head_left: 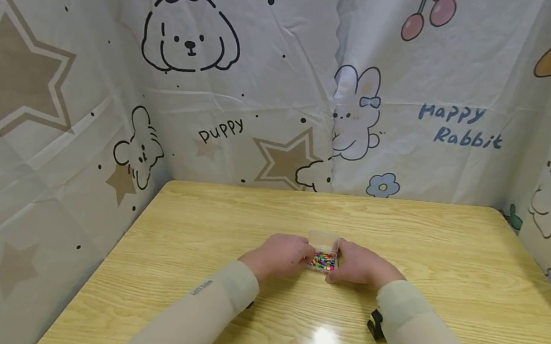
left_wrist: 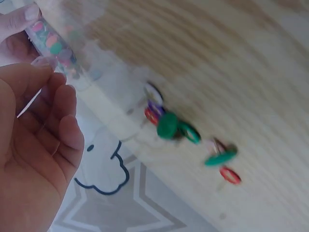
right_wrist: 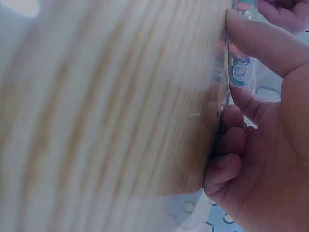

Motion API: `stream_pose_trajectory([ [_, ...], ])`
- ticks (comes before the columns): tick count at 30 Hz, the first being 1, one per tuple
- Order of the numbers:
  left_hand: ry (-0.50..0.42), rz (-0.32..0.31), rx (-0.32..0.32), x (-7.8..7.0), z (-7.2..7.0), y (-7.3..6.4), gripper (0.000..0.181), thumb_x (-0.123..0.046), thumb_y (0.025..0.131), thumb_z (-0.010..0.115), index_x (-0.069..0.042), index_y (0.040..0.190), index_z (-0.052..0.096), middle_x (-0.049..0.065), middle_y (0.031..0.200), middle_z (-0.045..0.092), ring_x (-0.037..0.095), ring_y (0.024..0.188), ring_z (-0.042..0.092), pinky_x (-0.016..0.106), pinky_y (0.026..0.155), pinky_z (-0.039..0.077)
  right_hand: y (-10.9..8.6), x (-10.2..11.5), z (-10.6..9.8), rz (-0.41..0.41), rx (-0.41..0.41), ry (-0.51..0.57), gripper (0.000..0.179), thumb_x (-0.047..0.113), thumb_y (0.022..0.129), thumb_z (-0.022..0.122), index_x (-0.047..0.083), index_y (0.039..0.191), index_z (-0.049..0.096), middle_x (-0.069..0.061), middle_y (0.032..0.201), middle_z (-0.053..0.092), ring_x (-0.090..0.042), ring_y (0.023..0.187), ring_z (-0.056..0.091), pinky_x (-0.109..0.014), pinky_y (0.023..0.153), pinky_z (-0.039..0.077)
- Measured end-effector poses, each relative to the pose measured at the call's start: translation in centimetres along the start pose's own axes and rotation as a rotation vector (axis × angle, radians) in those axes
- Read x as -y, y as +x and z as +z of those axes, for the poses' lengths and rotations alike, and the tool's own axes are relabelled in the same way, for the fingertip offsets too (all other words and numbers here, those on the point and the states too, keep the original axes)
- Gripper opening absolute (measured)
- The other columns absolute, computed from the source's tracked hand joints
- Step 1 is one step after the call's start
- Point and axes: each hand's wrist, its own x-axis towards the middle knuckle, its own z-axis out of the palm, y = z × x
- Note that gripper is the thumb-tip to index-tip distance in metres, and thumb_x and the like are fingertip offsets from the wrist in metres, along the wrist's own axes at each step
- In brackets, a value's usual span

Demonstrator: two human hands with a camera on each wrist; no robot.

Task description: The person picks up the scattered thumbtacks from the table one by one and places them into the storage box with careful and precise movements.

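A small clear plastic box (head_left: 324,261) with its lid (head_left: 324,240) raised holds many colourful thumbtacks (head_left: 323,260). My right hand (head_left: 360,263) holds the box at its right side, with thumb and fingers on opposite sides in the right wrist view. At the box's left edge, my left hand (head_left: 284,256) has its fingertips over the opening. Its thumb and fingertips are close together in the left wrist view; I cannot tell whether they pinch a tack. Several loose thumbtacks, among them a green one (left_wrist: 167,126) and a red one (left_wrist: 230,175), lie blurred on the table near the left hand.
The wood-grain table (head_left: 231,212) is surrounded by white printed curtains (head_left: 275,82) at the back and sides. A dark wrist camera mount (head_left: 376,324) shows under the right sleeve (head_left: 430,334). Light glares off the tabletop near the front.
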Motion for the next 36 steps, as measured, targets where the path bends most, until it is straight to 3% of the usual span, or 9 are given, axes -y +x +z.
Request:
stream_pose_trajectory([
  [6, -0.034, -0.022, 0.026, 1.1, -0.6, -0.9, 0.011, -0.012, 0.098, 0.064, -0.021, 0.099, 0.071, -0.01, 0.093, 0.064, 0.006, 0.079, 0.057, 0.027, 0.073, 0.05, -0.1, 0.1, 0.1, 0.002, -0.002, 0.016, 0.053, 0.033, 0.078, 0.087, 0.014, 0.11, 0.05, -0.004, 0.105, 0.058, -0.024, 0.092, 0.054, -0.044, 0.088, 0.044],
  [11, -0.065, -0.048, 0.048, 2.4, -0.9, -2.1, 0.016, -0.013, 0.101, 0.06, -0.02, 0.087, 0.066, -0.011, 0.086, 0.061, 0.008, 0.075, 0.054, 0.026, 0.07, 0.048, -0.1, 0.2, 0.3, 0.012, 0.01, 0.036, 0.054, 0.033, 0.078, 0.087, 0.014, 0.111, 0.049, -0.004, 0.104, 0.057, -0.024, 0.093, 0.054, -0.044, 0.087, 0.044],
  [18, -0.146, -0.16, 0.173, 4.2, -1.1, -4.3, 0.016, -0.018, 0.098, 0.063, -0.025, 0.084, 0.063, -0.013, 0.077, 0.058, 0.009, 0.069, 0.054, 0.03, 0.072, 0.048, -0.2, 0.3, 0.1, 0.015, 0.01, 0.018, 0.055, 0.034, 0.079, 0.086, 0.014, 0.112, 0.048, -0.005, 0.105, 0.057, -0.025, 0.093, 0.053, -0.044, 0.086, 0.043],
  [22, -0.188, -0.194, 0.223, 4.7, -0.9, -5.1, 0.016, -0.019, 0.097, 0.067, -0.024, 0.082, 0.063, -0.013, 0.074, 0.058, 0.009, 0.064, 0.054, 0.032, 0.071, 0.047, -0.2, 0.3, 0.1, 0.004, 0.009, 0.011, 0.054, 0.033, 0.079, 0.086, 0.013, 0.112, 0.048, -0.005, 0.105, 0.057, -0.024, 0.093, 0.053, -0.044, 0.088, 0.043],
  [30, -0.263, -0.205, 0.222, 4.7, -0.4, -5.7, 0.021, -0.012, 0.1, 0.06, -0.019, 0.081, 0.064, -0.009, 0.07, 0.064, 0.008, 0.054, 0.054, 0.029, 0.064, 0.047, -0.3, 0.4, 0.2, 0.003, 0.017, 0.041, 0.054, 0.032, 0.078, 0.087, 0.013, 0.111, 0.048, -0.005, 0.103, 0.058, -0.024, 0.092, 0.054, -0.044, 0.087, 0.043],
  [36, -0.259, -0.205, 0.214, 4.5, -0.6, -5.4, 0.022, -0.01, 0.102, 0.057, -0.017, 0.082, 0.064, -0.008, 0.069, 0.063, 0.008, 0.053, 0.054, 0.029, 0.064, 0.047, -0.2, 0.4, 0.2, 0.007, 0.008, 0.026, 0.054, 0.031, 0.079, 0.087, 0.013, 0.111, 0.048, -0.005, 0.103, 0.057, -0.024, 0.092, 0.053, -0.044, 0.088, 0.043],
])
